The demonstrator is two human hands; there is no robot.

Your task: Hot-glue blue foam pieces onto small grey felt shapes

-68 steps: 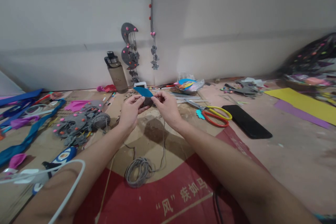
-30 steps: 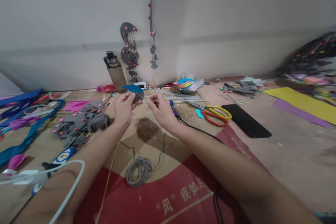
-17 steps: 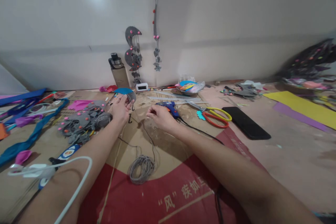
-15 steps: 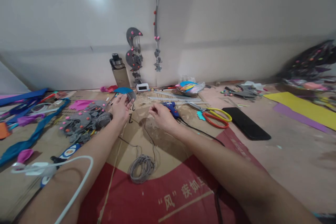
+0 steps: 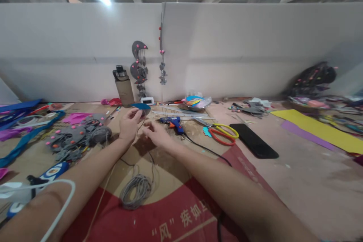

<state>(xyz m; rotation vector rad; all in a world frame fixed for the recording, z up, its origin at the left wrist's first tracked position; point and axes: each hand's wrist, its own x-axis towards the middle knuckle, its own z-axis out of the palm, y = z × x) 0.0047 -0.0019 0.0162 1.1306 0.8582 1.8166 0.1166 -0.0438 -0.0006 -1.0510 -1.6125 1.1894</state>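
Right hand (image 5: 156, 134) has moved nearer to left hand (image 5: 128, 124), which pinches blue-and-grey piece (image 5: 143, 106); whether right grips yarn (image 5: 144, 188), I cannot tell.

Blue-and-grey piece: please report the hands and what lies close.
Left hand pinching blue-and-grey piece. Right hand close by, grip unclear. Grey cord coil nearer camera; glue gun to the right.

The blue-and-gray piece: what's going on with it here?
Someone's left hand pinches the blue-and-gray piece, with the right hand close beside it; whether that one holds anything is unclear. A coil of gray cord lies on the cardboard, nearer the camera, and a blue glue gun lies untouched to the right.
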